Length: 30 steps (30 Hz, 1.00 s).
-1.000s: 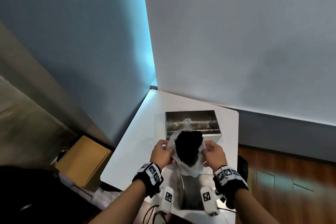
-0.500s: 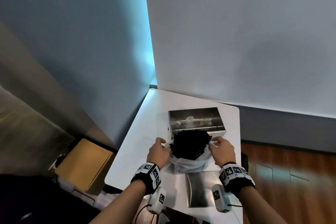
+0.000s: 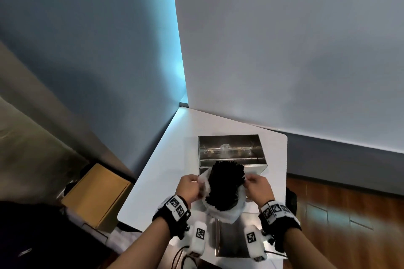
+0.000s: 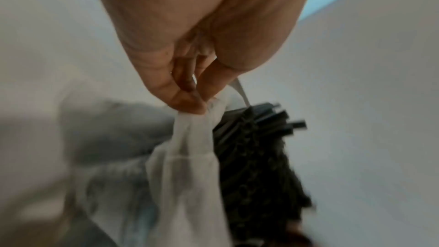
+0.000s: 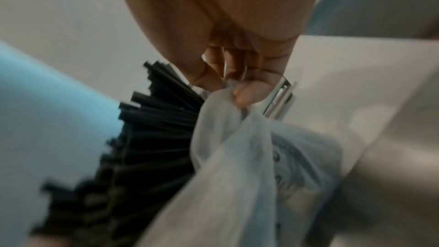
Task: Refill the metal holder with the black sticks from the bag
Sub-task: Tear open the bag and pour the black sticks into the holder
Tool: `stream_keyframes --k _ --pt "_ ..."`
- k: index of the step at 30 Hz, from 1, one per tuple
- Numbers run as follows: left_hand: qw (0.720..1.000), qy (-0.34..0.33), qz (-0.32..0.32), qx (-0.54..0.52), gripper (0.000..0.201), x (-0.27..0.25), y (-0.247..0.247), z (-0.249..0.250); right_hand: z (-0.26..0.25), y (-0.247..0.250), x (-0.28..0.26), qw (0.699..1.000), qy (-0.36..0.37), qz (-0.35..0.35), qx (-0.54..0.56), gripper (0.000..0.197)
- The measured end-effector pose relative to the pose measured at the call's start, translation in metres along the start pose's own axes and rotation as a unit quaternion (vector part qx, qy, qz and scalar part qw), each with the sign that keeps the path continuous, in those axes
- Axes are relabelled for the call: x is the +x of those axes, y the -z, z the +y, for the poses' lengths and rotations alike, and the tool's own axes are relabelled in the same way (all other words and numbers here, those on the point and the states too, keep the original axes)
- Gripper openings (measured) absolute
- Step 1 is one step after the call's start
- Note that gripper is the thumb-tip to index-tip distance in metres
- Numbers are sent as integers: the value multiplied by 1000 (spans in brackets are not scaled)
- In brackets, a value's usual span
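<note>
Left hand (image 3: 189, 189) and right hand (image 3: 259, 189) each pinch the bag (image 3: 227, 212) rim, sticks (image 3: 225, 183) fanning toward the holder (image 3: 231, 150) at 12 o'clock. Tipped unevenly, sticks could spill onto the surface (image 3: 166, 170).

Below both hands, the bag (image 3: 220, 214) hides the lower ends of the black sticks (image 3: 225, 183), blurred in both wrist views.

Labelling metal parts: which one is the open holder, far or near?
The far box: open, interior showing, behind the bag. The near metal piece lies flat between the wrists.
</note>
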<state>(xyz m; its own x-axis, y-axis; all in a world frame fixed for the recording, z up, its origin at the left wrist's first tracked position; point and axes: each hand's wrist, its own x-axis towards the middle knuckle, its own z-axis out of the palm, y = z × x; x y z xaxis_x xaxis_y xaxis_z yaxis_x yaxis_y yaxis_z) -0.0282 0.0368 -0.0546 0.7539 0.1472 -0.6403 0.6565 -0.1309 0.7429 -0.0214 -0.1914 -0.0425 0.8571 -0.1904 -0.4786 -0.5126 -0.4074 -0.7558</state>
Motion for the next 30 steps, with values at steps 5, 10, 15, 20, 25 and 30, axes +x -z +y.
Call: stream_keyframes --k 5,10,15,20,25,30 --pt "936 132 -22 -325 26 -3 1 -2 16 25 9 968 -71 16 242 20" --pt "952 60 -69 -293 52 -10 -1 -17 34 43 13 997 26 -56 -55 35" --pt "976 -158 -145 36 68 -37 -19 -23 50 33 -8 942 132 -165 -259 56" --pt "956 -238 -131 108 71 -43 -34 -14 38 11 -2 944 136 -164 -252 45" --pt "996 -72 -58 19 71 -37 -23 -10 47 14 7 976 89 -109 -167 28" --pt "992 -36 -91 -81 68 -37 -20 -21 52 12 7 990 18 -97 -101 31"
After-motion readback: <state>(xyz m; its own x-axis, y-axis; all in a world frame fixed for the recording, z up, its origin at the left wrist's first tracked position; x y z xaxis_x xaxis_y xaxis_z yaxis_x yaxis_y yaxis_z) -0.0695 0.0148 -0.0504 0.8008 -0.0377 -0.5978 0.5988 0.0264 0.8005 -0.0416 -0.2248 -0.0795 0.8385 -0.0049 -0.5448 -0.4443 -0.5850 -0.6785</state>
